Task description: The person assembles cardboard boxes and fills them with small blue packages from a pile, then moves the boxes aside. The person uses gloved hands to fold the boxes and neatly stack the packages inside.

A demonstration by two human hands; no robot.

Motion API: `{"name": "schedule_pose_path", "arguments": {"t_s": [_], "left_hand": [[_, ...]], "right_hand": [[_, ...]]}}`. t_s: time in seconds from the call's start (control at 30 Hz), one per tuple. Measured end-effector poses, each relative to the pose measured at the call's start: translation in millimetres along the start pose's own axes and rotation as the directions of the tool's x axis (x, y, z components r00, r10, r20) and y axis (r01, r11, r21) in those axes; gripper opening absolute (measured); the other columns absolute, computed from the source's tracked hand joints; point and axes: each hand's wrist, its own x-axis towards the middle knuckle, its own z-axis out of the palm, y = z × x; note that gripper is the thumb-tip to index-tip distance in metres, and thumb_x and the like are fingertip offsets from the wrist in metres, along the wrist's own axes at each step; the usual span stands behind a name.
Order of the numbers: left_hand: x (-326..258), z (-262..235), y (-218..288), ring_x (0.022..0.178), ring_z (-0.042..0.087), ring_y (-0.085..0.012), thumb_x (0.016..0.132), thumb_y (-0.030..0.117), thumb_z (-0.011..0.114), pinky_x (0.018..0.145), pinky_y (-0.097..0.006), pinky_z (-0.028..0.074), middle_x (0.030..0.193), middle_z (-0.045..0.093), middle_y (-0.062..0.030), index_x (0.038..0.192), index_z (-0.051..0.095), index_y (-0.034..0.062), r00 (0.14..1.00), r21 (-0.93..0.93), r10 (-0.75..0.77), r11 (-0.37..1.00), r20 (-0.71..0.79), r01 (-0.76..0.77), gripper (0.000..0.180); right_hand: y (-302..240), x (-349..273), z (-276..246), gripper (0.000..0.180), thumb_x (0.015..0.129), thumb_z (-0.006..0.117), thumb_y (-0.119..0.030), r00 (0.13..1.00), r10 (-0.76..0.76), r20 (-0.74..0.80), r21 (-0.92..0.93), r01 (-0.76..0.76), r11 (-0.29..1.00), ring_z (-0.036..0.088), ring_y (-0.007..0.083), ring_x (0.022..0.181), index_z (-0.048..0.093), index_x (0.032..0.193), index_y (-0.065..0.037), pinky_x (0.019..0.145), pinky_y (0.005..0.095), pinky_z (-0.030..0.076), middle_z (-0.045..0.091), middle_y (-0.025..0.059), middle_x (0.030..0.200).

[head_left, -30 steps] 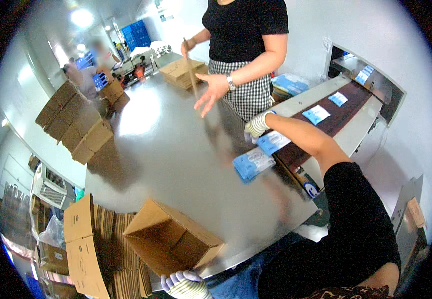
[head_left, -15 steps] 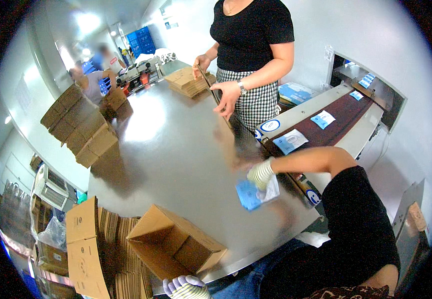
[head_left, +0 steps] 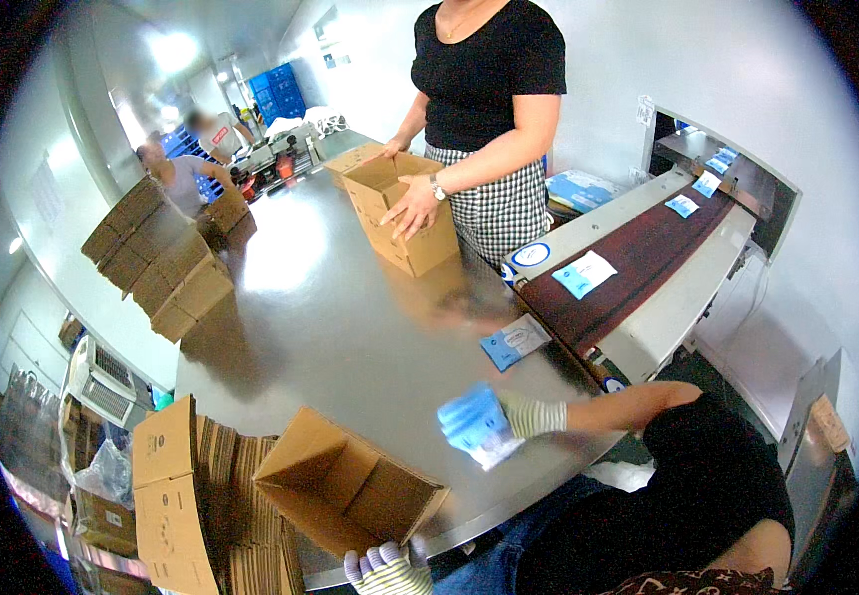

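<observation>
My right hand (head_left: 534, 415), in a striped knit glove, is closed on several blue-and-white packets (head_left: 474, 424) above the metal table. My left hand (head_left: 390, 572), gloved too, is at the lower edge of the view with its fingers curled over the near rim of an open cardboard box (head_left: 345, 481). That box is tilted, its opening toward me, and I see nothing packed in it. A single packet (head_left: 515, 342) lies on the table by the conveyor's end, beyond my right hand.
A conveyor (head_left: 638, 263) with a dark red belt carries more packets from a wall opening. Across the metal table (head_left: 320, 347), a co-worker holds an open carton (head_left: 400, 213). Flattened cartons (head_left: 236, 506) stand at the near left; stacked cartons (head_left: 162, 258) are at the far left.
My right hand has moved left and nearer with the packets. Another packet has come off the belt onto the table. The co-worker's flat carton is now opened out and standing.
</observation>
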Motion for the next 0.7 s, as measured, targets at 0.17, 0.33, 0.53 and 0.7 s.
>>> {"name": "schedule_pose_path", "arguments": {"t_s": [0.17,0.33,0.53,0.7], "left_hand": [[-3,0,18,0.064,0.050,-0.0228,0.082,0.033,0.064,0.081,-0.039,0.044,0.064,0.044,-0.0052,0.072,0.046,0.0141,0.996,0.017,0.073,0.997,0.050,-0.074,0.028],[5,-1,42,0.063,0.050,-0.0211,0.081,0.028,0.063,0.082,-0.039,0.045,0.064,0.044,-0.0046,0.072,0.047,0.0136,0.994,0.078,0.096,0.992,0.044,-0.099,0.023],[2,0,69,0.065,0.050,-0.0188,0.075,0.016,0.052,0.086,-0.038,0.043,0.069,0.044,-0.0024,0.075,0.047,0.0150,0.986,0.112,0.132,0.983,0.100,-0.143,0.006],[-8,6,68,0.067,0.051,-0.0192,0.076,0.018,0.051,0.086,-0.037,0.043,0.070,0.045,-0.0025,0.077,0.048,0.0157,0.993,0.126,0.063,0.989,0.102,-0.076,0.004]], "right_hand": [[6,77,-56,0.031,0.086,0.062,-0.023,0.932,0.137,-0.336,0.458,0.034,0.888,0.061,0.0217,0.095,0.057,0.113,-0.009,0.081,0.0336,0.052,0.062,0.0070,0.107],[-100,152,-132,0.055,0.070,0.074,-0.028,0.968,0.037,0.248,0.161,-0.079,0.984,0.063,0.0235,0.091,0.051,0.113,-0.003,0.078,0.0337,0.052,0.062,0.0113,0.099],[-84,162,26,0.025,0.076,0.065,-0.023,0.928,-0.001,0.373,-0.388,0.157,0.908,0.068,0.0267,0.074,0.067,0.091,-0.003,0.061,0.0381,0.055,0.069,0.0126,0.084],[-90,185,-16,0.030,0.086,0.054,-0.027,0.409,-0.329,0.851,0.182,0.358,0.916,0.062,0.0347,0.099,0.069,0.101,-0.007,0.084,0.0466,0.049,0.067,0.0179,0.106]]}}
